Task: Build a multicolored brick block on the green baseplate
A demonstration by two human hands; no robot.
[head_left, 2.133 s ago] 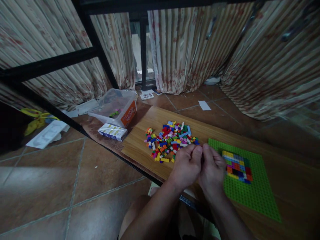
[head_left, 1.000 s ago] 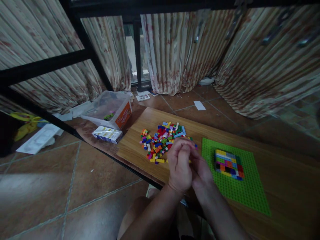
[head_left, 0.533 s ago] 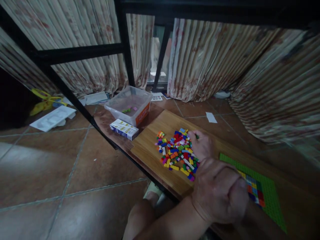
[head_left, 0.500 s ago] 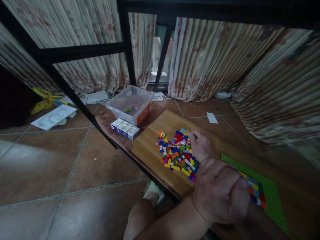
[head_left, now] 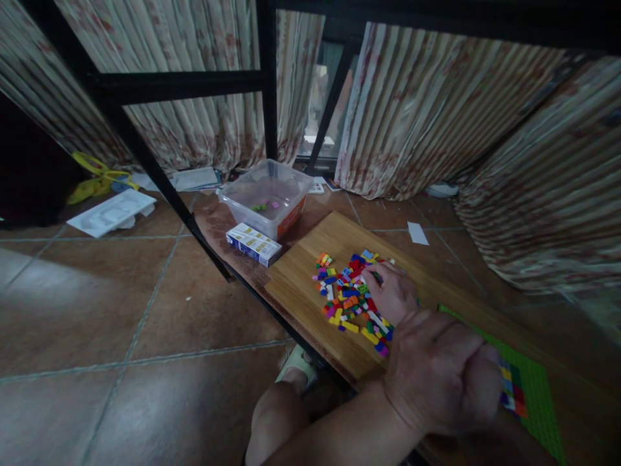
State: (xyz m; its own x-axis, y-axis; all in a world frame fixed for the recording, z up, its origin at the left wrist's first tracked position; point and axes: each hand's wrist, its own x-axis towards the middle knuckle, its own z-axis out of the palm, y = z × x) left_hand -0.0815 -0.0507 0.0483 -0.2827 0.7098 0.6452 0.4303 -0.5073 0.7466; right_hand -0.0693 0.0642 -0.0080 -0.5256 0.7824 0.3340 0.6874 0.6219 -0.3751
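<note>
A loose pile of small colourful toy building bricks (head_left: 352, 301) lies on the wooden board. My right hand (head_left: 392, 294) is over the pile's right side, its fingers curled down among the bricks; whatever the fingertips pinch is hidden. Nearer to me, my left hand (head_left: 444, 372) is closed in a fist and crosses in front of my right forearm. What it holds, if anything, does not show. Partly behind it lies a green baseplate (head_left: 538, 382), with a patch of multicoloured bricks (head_left: 514, 391) on it.
A clear plastic tub (head_left: 266, 194) with a few bricks inside stands at the board's far left, behind a small white and blue box (head_left: 253, 244). A black metal frame (head_left: 182, 81) rises on the left. White paper (head_left: 417, 233) lies on the tiled floor near the curtains (head_left: 422, 110).
My right hand has moved from the pile's right edge further over the bricks. My left hand stays closed. The whole view has shifted slightly.
</note>
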